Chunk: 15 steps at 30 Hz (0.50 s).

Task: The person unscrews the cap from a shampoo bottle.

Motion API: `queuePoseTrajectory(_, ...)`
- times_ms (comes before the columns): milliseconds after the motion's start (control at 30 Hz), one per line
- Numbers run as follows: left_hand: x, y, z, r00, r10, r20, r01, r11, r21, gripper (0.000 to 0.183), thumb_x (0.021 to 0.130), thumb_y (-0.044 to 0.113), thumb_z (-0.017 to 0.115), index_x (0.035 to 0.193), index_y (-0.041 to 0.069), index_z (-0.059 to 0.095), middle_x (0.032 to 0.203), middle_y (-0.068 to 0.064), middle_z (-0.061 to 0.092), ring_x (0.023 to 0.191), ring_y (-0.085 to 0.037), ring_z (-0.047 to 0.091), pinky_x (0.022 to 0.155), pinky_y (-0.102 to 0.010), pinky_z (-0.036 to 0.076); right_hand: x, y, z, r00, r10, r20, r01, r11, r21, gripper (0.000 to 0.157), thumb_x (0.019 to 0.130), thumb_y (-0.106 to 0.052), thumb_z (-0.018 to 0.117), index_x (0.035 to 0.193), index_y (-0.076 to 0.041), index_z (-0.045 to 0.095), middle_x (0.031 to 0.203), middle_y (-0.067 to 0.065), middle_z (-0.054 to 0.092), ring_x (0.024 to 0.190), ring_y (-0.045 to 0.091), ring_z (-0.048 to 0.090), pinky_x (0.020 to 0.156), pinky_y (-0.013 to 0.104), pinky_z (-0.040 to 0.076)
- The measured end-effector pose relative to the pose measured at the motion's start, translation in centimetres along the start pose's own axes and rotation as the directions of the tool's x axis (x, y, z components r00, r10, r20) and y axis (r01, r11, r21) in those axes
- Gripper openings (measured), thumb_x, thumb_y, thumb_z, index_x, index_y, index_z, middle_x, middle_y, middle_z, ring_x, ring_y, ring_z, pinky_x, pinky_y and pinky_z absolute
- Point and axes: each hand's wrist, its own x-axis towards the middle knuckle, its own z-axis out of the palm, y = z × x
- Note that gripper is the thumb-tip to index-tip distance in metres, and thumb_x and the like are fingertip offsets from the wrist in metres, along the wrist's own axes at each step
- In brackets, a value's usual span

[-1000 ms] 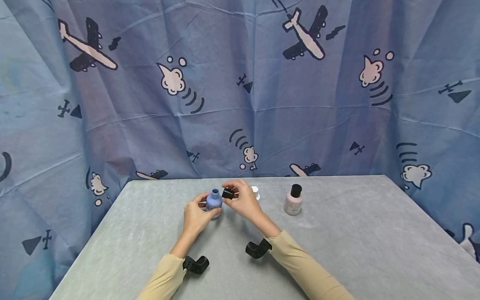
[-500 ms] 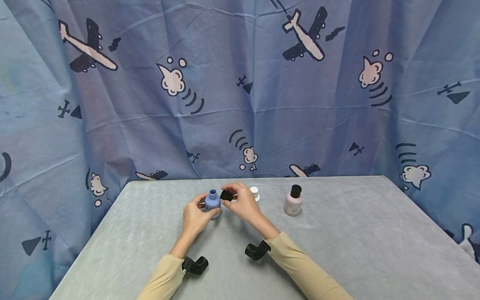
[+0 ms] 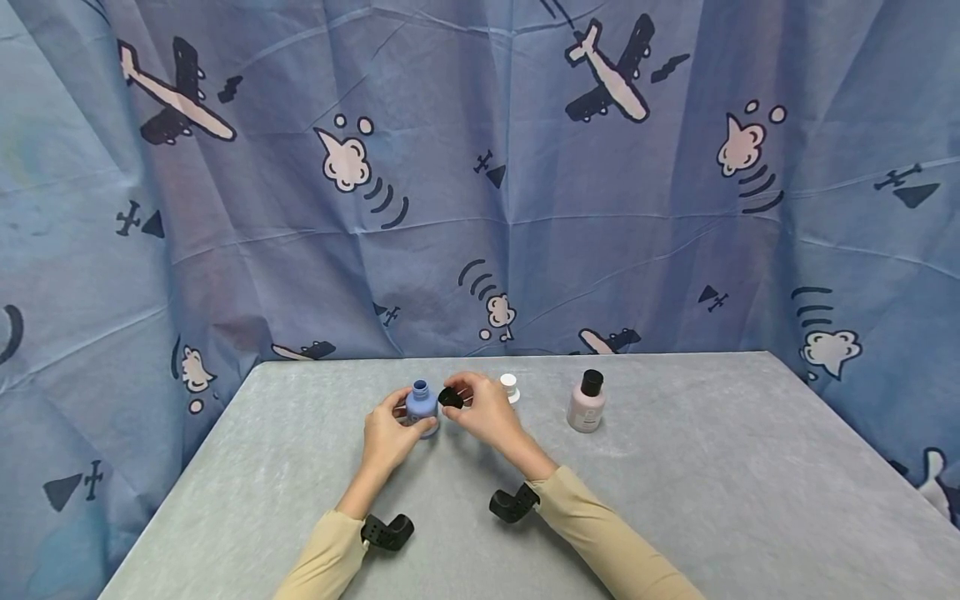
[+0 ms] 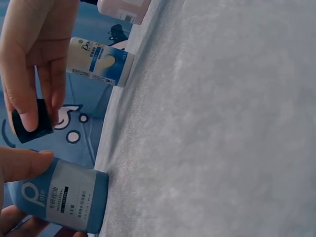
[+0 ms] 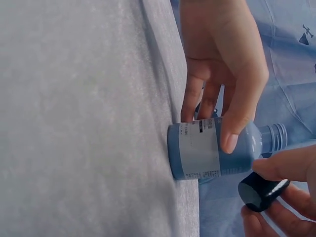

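A blue bottle (image 3: 422,405) stands upright on the table, its threaded neck (image 5: 278,138) uncovered. My left hand (image 3: 386,435) grips it around the body, thumb at the front and fingers behind. Just to its right, my right hand (image 3: 487,414) pinches a black cap (image 3: 451,397) between thumb and fingers. The cap is held beside the bottle's shoulder, apart from the neck. In the left wrist view, the white label (image 4: 71,195) on the blue bottle faces the camera.
Behind my right hand stands a white bottle (image 3: 509,386), partly hidden; its blue and white label (image 4: 106,61) shows in the left wrist view. Farther right is a pale pink bottle (image 3: 587,403) with a black cap. A blue patterned curtain (image 3: 480,183) hangs behind the table (image 3: 675,483).
The blue bottle and my left hand have shifted slightly left. My right hand has moved a little left and toward me with the black cap, whose tilt has changed.
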Motion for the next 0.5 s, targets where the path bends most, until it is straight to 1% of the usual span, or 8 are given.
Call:
queuePoseTrajectory(233,-0.04,-0.07,-0.24,0.999,-0.003,0.039,0.003,1.000,-0.011,0.060,0.073,0.010,0.080,0.126,-0.006,0.057,0.109,-0.027,0.067,0.095,-0.036,0.068,0.078,-0.041,0.057,-0.15,0.39,0.27,1.000,-0.014,-0.008,0.014,1.000,0.003,0.033,0.073,-0.005,0.078,0.105,-0.003,0.068,0.095,0.012,0.070,0.085,0.022,0.068,0.075,0.030,0.057)
queuePoseTrajectory(500,0.07,0.21,-0.48,0.997,-0.039,0.066,0.040,0.999,-0.008,0.061,0.075,0.011,0.080,0.129,-0.004,0.056,0.112,-0.025,0.066,0.099,-0.035,0.067,0.082,-0.041,0.056,-0.20,0.46,0.34,1.000,-0.019,-0.006,0.019,1.000,-0.001,0.034,0.073,-0.002,0.077,0.105,-0.001,0.068,0.097,0.014,0.069,0.085,0.024,0.069,0.073,0.029,0.057)
